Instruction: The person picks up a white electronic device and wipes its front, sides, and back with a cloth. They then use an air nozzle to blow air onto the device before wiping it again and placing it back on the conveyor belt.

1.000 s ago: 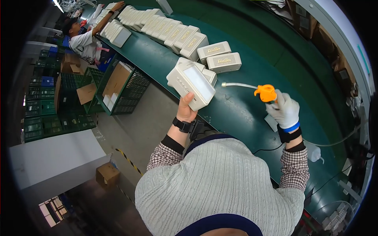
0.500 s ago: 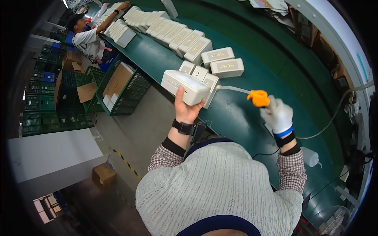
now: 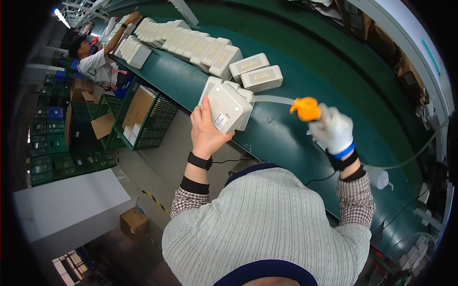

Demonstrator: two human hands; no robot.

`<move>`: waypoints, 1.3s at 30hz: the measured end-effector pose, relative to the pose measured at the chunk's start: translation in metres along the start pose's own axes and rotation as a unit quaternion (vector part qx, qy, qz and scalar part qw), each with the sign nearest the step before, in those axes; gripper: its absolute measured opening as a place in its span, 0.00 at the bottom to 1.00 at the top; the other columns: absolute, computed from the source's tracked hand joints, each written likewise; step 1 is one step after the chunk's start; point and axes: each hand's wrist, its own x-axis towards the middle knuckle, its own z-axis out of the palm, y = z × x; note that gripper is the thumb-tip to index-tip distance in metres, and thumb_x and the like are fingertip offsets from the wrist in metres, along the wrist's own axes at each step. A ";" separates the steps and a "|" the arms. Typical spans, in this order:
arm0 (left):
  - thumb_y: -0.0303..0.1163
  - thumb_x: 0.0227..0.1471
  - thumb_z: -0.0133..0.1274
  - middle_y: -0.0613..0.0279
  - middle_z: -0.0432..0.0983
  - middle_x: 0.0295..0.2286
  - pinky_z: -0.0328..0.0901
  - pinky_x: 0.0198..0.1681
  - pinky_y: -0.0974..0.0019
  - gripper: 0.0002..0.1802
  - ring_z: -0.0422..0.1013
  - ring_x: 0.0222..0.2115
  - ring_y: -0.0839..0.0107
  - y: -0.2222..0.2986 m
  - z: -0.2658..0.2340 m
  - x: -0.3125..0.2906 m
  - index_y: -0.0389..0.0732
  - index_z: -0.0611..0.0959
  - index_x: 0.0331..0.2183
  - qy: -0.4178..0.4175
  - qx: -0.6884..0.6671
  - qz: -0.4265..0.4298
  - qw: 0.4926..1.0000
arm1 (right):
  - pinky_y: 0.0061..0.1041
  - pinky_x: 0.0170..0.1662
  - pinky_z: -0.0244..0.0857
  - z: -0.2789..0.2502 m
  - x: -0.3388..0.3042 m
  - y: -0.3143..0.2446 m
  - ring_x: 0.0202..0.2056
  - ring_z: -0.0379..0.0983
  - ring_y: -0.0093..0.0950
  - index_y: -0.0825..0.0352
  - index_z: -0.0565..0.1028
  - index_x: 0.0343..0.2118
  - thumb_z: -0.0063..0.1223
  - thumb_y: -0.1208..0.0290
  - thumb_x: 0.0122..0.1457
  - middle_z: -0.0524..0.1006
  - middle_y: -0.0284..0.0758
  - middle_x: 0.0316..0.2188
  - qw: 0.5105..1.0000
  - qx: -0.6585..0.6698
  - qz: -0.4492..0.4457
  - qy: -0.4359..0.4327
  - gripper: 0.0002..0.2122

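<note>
Our bare left grip (image 3: 208, 131) is clasped around the cream, round-cornered plastic case (image 3: 234, 102), and our white-gloved right grip (image 3: 335, 132) is curled around the orange plastic blow gun (image 3: 307, 108). Before us runs the long dark-green worktop (image 3: 286, 143), bearing the long row of cream box-shaped cases (image 3: 193, 46). We have the held case tilted by the worktop's near edge, its flat face toward us. The gun's translucent slender tube (image 3: 273, 99) ends beside it; we cannot tell whether they touch. A small white rectangular label (image 3: 220, 120) sits on that face.
</note>
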 end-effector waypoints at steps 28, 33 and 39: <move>0.36 0.41 0.63 0.60 0.70 0.47 0.63 0.54 0.59 0.39 0.68 0.49 0.63 0.029 0.090 0.005 0.41 0.66 0.54 -0.242 -0.877 -0.097 0.403 | 0.36 0.44 0.68 0.108 -0.087 0.101 0.42 0.73 0.40 0.65 0.78 0.36 0.47 0.61 0.57 0.74 0.42 0.43 0.835 -0.074 0.430 -0.336 0.13; 0.39 0.40 0.64 0.56 0.69 0.48 0.66 0.51 0.51 0.42 0.68 0.49 0.58 0.017 0.094 -0.002 0.41 0.64 0.56 -0.223 -0.881 -0.098 0.405 | 0.36 0.42 0.70 0.055 -0.085 0.046 0.39 0.75 0.40 0.62 0.75 0.43 0.50 0.56 0.55 0.77 0.41 0.38 0.860 -0.031 0.339 -0.380 0.18; 0.42 0.38 0.64 0.52 0.63 0.53 0.60 0.55 0.40 0.48 0.62 0.54 0.51 0.026 0.091 0.003 0.42 0.59 0.59 -0.231 -0.881 -0.086 0.404 | 0.37 0.37 0.70 0.073 -0.138 0.033 0.35 0.76 0.40 0.58 0.67 0.52 0.57 0.53 0.48 0.75 0.40 0.35 0.894 -0.054 0.250 -0.367 0.28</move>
